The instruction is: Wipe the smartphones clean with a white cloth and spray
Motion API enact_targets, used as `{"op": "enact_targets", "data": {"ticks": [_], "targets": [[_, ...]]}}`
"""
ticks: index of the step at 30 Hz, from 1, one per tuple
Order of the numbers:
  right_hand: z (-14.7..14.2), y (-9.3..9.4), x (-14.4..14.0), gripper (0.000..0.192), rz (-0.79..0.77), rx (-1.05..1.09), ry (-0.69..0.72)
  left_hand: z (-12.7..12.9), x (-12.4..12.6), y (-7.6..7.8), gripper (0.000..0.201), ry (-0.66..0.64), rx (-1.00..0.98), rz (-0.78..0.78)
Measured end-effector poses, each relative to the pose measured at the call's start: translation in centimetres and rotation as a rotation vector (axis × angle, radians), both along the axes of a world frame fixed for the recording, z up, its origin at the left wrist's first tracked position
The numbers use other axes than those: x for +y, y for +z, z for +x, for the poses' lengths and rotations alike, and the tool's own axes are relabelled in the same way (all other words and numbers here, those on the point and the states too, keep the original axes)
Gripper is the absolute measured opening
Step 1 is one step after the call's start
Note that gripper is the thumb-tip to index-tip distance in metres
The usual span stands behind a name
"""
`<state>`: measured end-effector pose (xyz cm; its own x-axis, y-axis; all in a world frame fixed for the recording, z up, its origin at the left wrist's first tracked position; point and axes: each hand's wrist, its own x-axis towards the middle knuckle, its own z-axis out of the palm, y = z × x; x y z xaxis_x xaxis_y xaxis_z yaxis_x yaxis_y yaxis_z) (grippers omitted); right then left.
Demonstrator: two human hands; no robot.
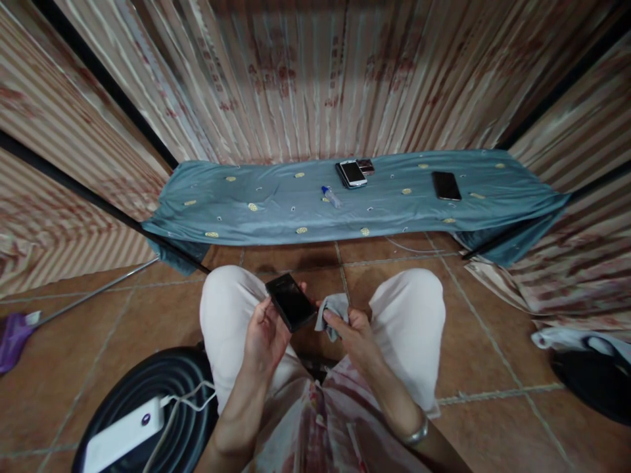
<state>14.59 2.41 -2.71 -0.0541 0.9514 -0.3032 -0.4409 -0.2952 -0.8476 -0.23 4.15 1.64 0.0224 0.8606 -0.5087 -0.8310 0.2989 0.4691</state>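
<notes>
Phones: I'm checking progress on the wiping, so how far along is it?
Nothing shows as finished. In hand: left hand holds a dark phone, right hand a grey cloth. Three phones lie on the blue cloth; cleaned or not, unclear.

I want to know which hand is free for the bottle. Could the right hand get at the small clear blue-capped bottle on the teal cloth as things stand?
Probably not at once. The right hand holds a grey cloth at the lap, and the small clear blue-capped bottle lies well ahead on the teal cloth. Nothing blocks the way.
</notes>
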Motion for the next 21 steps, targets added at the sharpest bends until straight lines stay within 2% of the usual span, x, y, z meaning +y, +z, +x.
{"op": "enact_targets", "data": {"ticks": [4,9,14,21], "targets": [[-0.2,-0.3,-0.1,0.031,0.031,-0.049,0.035,0.3,-0.1,0.0,0.047,-0.017,-0.007,-0.001],[0.0,-0.4,0.0,0.027,0.047,-0.11,0.053,0.8,0.4,0.6,0.05,-0.032,0.028,-0.089],[0.4,0.3,0.2,0.02,0.124,-0.182,0.124,0.9,0.4,0.6,0.051,-0.08,0.084,-0.135],[0.9,1.7,1.7,0.019,0.166,-0.332,0.029,1.3,-0.8,-0.3,0.047,-0.18,0.145,-0.139]]}}
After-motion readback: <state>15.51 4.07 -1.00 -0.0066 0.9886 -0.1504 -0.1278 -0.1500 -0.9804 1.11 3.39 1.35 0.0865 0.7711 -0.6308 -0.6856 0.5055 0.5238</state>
